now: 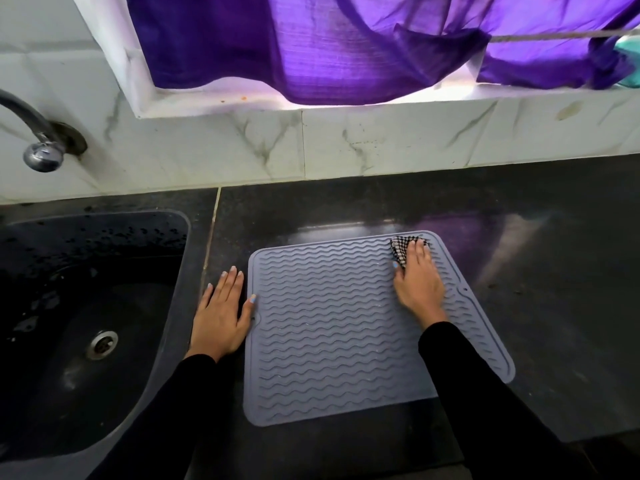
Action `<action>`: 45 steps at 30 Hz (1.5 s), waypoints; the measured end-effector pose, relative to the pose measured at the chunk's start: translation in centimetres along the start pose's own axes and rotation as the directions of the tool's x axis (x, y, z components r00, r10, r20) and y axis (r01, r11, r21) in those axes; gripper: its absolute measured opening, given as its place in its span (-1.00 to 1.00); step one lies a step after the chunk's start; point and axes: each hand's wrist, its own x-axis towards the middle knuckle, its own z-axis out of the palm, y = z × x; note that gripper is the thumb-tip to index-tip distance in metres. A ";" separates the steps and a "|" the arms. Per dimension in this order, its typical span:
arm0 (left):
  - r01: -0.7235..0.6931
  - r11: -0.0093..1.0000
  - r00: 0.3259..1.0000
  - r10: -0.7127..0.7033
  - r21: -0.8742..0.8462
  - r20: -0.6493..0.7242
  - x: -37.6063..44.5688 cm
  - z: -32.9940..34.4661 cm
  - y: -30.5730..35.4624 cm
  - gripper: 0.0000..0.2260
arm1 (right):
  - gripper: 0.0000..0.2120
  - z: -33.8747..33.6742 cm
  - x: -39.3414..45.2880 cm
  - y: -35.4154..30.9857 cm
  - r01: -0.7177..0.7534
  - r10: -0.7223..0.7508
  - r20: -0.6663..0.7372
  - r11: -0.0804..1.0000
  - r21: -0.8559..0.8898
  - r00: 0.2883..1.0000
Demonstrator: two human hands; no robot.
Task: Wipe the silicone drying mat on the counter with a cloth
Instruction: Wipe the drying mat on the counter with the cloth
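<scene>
A grey silicone drying mat (332, 327) with wavy ridges lies flat on the dark counter (554, 258) in the lower middle of the frame. At the mat's upper right corner the right hand (417, 282) presses down on a black-and-white checked cloth (401, 249), fingers bent over it and thumb tucked against its near edge. The left hand (220, 315) rests flat on the counter just left of the mat, fingers straight and spread, its thumb tip touching the mat's left rim. A dark wet sink (69, 306) fills the lower left, with a metal tap (41, 147) above it. A purple curtain (311, 39) hangs across the top.
</scene>
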 end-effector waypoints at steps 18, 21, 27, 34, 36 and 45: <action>0.015 1.000 1.000 -0.015 -0.013 0.011 -0.1 -0.4 0.1 -0.25 | -0.54 -0.3 -1.1 -4.4 -0.036 0.040 0.002 0.869 0.493 0.999; 0.017 1.000 1.000 -0.017 -0.014 0.012 -0.1 -0.3 0.2 -0.27 | -0.44 2.2 -1.8 -5.3 0.058 -0.059 -0.077 0.998 -0.014 0.995; 0.014 1.000 1.000 -0.014 -0.008 0.001 -0.1 -0.3 0.2 -0.30 | -0.42 2.2 -1.4 -5.2 0.044 -0.047 -0.055 0.997 -0.062 0.997; 0.014 1.000 1.000 -0.014 -0.019 -0.003 -0.2 -0.5 0.4 -0.29 | -0.54 0.5 -0.8 -4.7 -0.049 0.056 0.000 0.892 0.450 0.998; 0.016 1.000 1.000 -0.016 -0.018 -0.001 -0.3 -0.7 0.5 -0.28 | -0.60 -0.8 0.1 -4.9 -0.217 0.223 0.114 0.520 0.826 0.968; 0.020 0.999 1.000 -0.020 -0.035 -0.001 -0.1 -0.7 0.5 -0.26 | -0.51 2.6 -3.2 -10.7 0.075 -0.097 0.034 0.911 0.405 0.995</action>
